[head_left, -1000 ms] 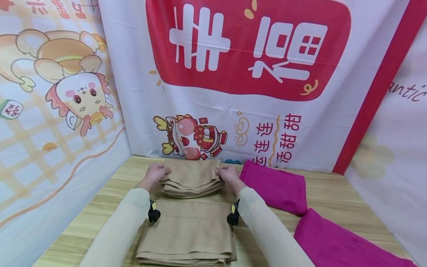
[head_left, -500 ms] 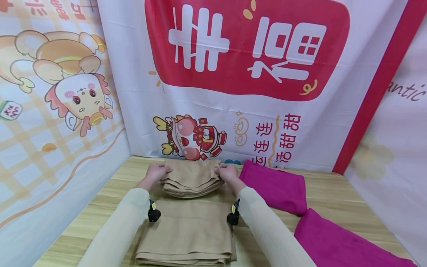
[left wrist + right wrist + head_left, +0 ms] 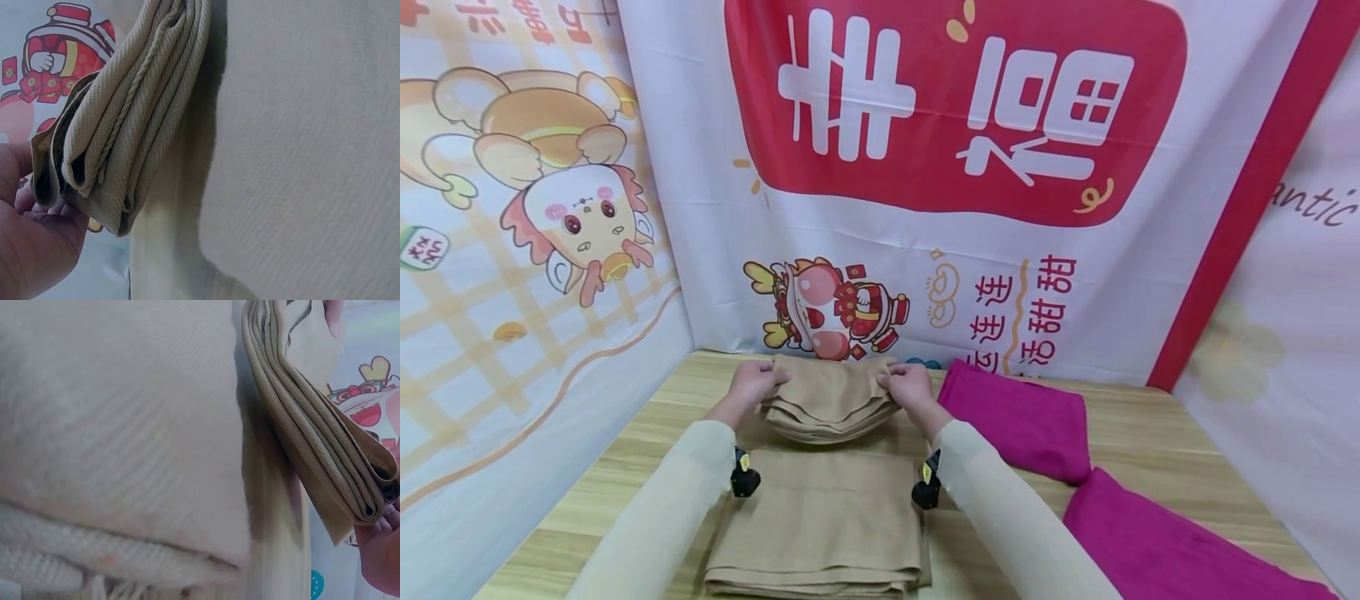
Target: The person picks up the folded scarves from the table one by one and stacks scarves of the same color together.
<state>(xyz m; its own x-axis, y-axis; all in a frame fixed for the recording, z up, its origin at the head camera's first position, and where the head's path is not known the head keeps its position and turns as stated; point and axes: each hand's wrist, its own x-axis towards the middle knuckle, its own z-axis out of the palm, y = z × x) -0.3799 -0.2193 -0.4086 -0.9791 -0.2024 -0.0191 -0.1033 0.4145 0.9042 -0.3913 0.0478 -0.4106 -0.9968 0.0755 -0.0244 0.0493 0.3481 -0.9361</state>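
Held piece: a folded tan bundle (image 3: 831, 396), located near the far edge of the table (image 3: 617, 500), closer to the far left corner than the far right.
Grip, left: my left hand (image 3: 758, 382) pinched the bundle's left end.
Grip, right: my right hand (image 3: 910, 390) pinched the right end.
Bundle from grip: it spanned the gap between my hands, its middle bowing toward the near side. Governing relation, in my judgement: its long axis ran crosswise, roughly parallel to the far edge.
Nearer hand: neither; each had its own end.
Second tan cloth (image 3: 816, 521): folded, on the table's near side, just beside the bundle, apart from it.
Magenta cloths: one (image 3: 1018, 421) by the far edge, just right of my right hand; the other (image 3: 1172, 542) toward the right edge.
Head view only: both magenta cloths and the table's far corners.
Left wrist view only: a cord-like edge (image 3: 136, 84) running among the bundle's folds.
Right wrist view only: the right end's layers seen end-on, a flap dropping below them, and loose threads (image 3: 119, 589) at the second tan cloth's side.
Undetermined: whether the bundle's underside touched the table; I could not tell.
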